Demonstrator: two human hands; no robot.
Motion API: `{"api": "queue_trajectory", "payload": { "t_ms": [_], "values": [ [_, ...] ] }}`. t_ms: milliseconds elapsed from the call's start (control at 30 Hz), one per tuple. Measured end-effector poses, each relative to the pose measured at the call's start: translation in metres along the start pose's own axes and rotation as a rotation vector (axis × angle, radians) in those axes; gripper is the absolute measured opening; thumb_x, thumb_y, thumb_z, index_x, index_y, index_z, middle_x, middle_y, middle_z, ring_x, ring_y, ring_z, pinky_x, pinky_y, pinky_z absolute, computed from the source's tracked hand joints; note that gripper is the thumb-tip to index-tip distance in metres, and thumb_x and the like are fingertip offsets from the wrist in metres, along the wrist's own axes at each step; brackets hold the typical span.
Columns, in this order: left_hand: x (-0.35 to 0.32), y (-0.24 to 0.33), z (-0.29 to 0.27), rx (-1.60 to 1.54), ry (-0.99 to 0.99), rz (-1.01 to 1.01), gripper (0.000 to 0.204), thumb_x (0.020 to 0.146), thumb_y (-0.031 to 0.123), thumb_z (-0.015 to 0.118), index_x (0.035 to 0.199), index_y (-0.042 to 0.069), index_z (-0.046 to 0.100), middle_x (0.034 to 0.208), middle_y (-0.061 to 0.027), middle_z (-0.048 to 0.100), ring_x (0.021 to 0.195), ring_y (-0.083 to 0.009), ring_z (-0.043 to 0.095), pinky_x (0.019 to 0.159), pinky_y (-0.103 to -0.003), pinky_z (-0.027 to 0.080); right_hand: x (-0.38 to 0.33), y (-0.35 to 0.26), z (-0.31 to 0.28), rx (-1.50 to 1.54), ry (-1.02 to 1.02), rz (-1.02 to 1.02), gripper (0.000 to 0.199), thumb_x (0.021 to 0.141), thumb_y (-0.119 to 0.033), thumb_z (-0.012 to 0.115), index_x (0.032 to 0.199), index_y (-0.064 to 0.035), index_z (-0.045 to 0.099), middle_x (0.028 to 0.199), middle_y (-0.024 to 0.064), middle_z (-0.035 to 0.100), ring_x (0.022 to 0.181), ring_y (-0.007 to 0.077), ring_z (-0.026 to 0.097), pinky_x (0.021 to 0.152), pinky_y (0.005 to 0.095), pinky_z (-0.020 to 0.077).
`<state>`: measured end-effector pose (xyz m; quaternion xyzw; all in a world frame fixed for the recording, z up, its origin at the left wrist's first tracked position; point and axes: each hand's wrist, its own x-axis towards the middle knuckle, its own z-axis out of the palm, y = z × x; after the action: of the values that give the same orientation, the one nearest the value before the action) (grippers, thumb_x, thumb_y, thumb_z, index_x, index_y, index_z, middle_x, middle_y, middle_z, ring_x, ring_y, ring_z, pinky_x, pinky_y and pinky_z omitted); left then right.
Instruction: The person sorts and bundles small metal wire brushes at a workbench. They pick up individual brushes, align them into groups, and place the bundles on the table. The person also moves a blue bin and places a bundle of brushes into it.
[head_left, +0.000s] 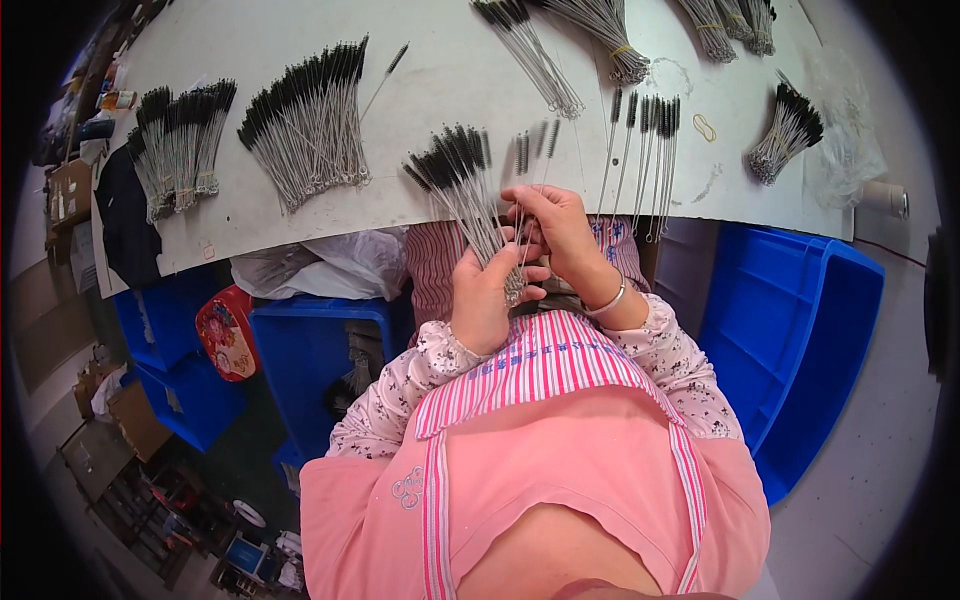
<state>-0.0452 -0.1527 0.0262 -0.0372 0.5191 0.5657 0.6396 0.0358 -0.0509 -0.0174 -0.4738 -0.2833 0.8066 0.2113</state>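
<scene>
My left hand grips a fanned bunch of thin wire brushes with black bristle tips, held by their looped wire ends near the table's front edge. My right hand pinches at the wires of the same bunch from the right side, just above my left hand. A silver bracelet sits on my right wrist. Just right of the hands, a row of single brushes lies side by side on the white table.
More brush bundles lie on the table: two fans at the left, tied bundles at the back and one at the right. A yellow rubber band lies near it. Blue plastic bins stand at the right and under the table.
</scene>
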Motion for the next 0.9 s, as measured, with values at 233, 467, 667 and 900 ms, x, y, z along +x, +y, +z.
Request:
{"api": "queue_trajectory", "payload": {
  "t_ms": [233, 467, 667, 900],
  "values": [
    [-0.0002, 0.0023, 0.0005, 0.084, -0.016, 0.007, 0.025, 0.087, 0.013, 0.055, 0.109, 0.006, 0.046, 0.091, -0.0093, 0.061, 0.068, -0.0172, 0.062, 0.047, -0.026, 0.049, -0.0061, -0.0091, 0.0089, -0.009, -0.105, 0.078, 0.02, 0.082, -0.018, 0.065, 0.085, -0.0001, 0.057, 0.069, 0.0047, 0.058, 0.051, 0.0092, 0.055, 0.038, 0.0202, 0.0437],
    [0.0008, 0.0, -0.0033, 0.077, 0.029, 0.038, 0.023, 0.087, 0.014, 0.055, 0.107, 0.006, 0.047, 0.085, -0.007, 0.058, 0.064, -0.0152, 0.059, 0.044, -0.025, 0.046, -0.004, -0.0043, 0.0079, 0.015, -0.105, 0.069, 0.02, 0.083, -0.018, 0.065, 0.085, -0.0002, 0.056, 0.07, 0.0065, 0.059, 0.05, 0.0108, 0.055, 0.037, 0.0229, 0.0425],
    [0.0011, 0.0028, -0.0047, 0.015, 0.057, -0.01, 0.019, 0.088, 0.015, 0.051, 0.105, 0.006, 0.05, 0.087, -0.0079, 0.06, 0.065, -0.0155, 0.06, 0.046, -0.026, 0.047, -0.0008, -0.0027, 0.0037, 0.075, -0.116, 0.075, 0.02, 0.083, -0.018, 0.064, 0.085, -0.0006, 0.055, 0.069, 0.0069, 0.059, 0.049, 0.0122, 0.056, 0.035, 0.023, 0.0413],
    [0.0009, 0.0013, -0.0063, -0.023, 0.0, 0.028, 0.024, 0.088, 0.014, 0.05, 0.11, 0.005, 0.047, 0.089, -0.0097, 0.061, 0.071, -0.0194, 0.063, 0.058, -0.031, 0.054, -0.0047, -0.0051, 0.0113, 0.018, -0.015, 0.006, 0.02, 0.083, -0.017, 0.062, 0.081, 0.0014, 0.054, 0.068, 0.0076, 0.057, 0.054, 0.0137, 0.059, 0.036, 0.0227, 0.0463]
  ]
}}
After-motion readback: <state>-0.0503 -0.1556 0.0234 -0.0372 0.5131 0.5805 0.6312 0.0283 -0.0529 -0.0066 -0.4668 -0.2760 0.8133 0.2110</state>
